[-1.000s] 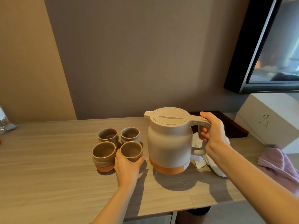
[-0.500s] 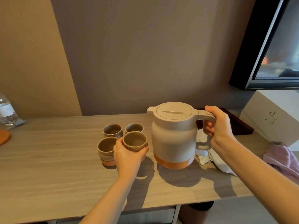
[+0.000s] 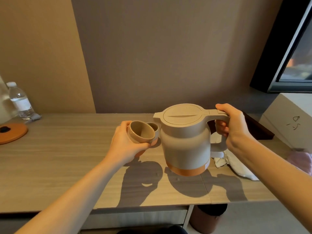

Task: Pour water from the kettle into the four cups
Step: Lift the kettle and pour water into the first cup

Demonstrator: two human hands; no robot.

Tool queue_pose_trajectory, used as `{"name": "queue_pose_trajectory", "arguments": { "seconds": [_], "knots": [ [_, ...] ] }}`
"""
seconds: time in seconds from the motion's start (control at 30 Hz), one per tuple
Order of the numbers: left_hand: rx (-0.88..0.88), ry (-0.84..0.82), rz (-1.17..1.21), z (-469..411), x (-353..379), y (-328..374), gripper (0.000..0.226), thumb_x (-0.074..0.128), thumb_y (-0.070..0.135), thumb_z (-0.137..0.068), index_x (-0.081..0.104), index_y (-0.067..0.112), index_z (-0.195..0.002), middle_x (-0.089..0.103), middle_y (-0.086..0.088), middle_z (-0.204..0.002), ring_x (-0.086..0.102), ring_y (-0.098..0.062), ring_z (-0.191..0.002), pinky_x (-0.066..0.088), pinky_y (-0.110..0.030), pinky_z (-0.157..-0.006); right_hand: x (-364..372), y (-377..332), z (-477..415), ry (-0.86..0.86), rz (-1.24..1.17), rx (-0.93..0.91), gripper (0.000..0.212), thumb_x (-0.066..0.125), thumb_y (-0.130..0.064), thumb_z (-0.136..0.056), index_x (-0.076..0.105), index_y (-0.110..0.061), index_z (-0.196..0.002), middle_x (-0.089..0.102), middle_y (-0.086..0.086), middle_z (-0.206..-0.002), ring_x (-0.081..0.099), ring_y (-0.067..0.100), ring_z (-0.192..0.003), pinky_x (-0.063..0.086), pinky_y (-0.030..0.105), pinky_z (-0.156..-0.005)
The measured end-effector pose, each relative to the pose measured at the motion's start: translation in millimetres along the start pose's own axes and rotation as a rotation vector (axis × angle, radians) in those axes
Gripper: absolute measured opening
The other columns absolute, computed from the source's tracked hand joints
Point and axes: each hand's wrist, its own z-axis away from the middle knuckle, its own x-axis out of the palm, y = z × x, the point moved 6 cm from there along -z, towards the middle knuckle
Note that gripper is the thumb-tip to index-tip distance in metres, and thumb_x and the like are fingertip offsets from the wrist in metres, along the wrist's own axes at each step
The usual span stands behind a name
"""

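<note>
Lifted since a moment ago, the glazed beige cup [image 3: 141,134] now tilts in the left hand [image 3: 125,146] beside the kettle [image 3: 185,141] spout. Right hand [image 3: 233,127] wraps the smooth cream kettle's handle; its orange base clears the wood-grain counter [image 3: 59,157].

A: Where is the beige plastic kettle with the orange base [image 3: 185,141]?
B: Above the pale wooden surface [image 3: 59,157], right of the tilted beige ceramic cup [image 3: 141,134]. A second beige cup [image 3: 154,128] sits just behind it.
A: And far left?
B: A clear plastic water bottle [image 3: 19,100] stands behind a flat orange disc [image 3: 12,133].
</note>
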Motion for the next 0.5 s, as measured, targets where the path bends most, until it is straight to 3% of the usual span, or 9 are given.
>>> {"name": "queue_pose_trajectory", "arguments": {
  "seconds": [0.5],
  "knots": [
    [0.081, -0.133, -0.144, -5.3, -11.4, 7.8, 0.08, 0.092, 0.026, -0.058, 0.041, 0.035, -0.119, 0.053, 0.015, -0.111, 0.051, -0.008, -0.1, 0.042, -0.019, -0.071, 20.4, 7.2, 8.7, -0.088, 0.105, 0.021, 0.039, 0.06, -0.031, -0.083, 0.052, -0.015, -0.049, 0.04, -0.005, -0.038, 0.032, 0.007, -0.035, 0.026, 0.023, -0.046]
  ]
}}
